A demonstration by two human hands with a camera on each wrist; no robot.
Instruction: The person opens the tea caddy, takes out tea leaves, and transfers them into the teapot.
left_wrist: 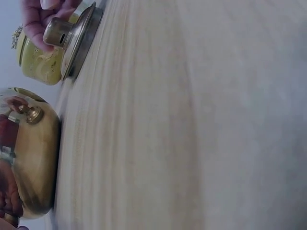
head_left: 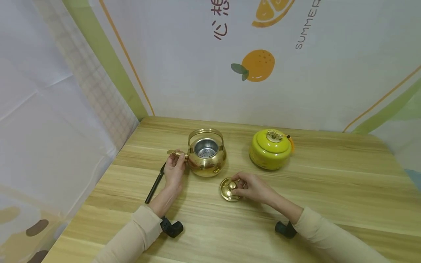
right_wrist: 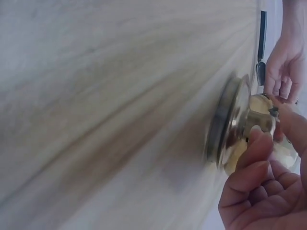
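A shiny gold teapot [head_left: 207,164] stands uncovered on the table, with a perforated metal strainer [head_left: 207,148] in its mouth and a hoop handle over the top. My left hand [head_left: 174,168] grips the part that sticks out from its left side. In front of the pot, my right hand [head_left: 253,187] pinches the knob of a round gold lid [head_left: 225,189]. The right wrist view has the lid [right_wrist: 231,125] close above or on the wood; I cannot tell whether it touches. Thumb and fingertips of the right hand [right_wrist: 268,191] meet at the knob.
A glossy yellow lidded jar [head_left: 270,155] with an orange tassel stands at the back right. Left of the teapot lies a slim dark-handled tool [head_left: 154,188], its head partly behind my left hand. A printed cloth [head_left: 197,73] hangs behind the wooden table [head_left: 329,193].
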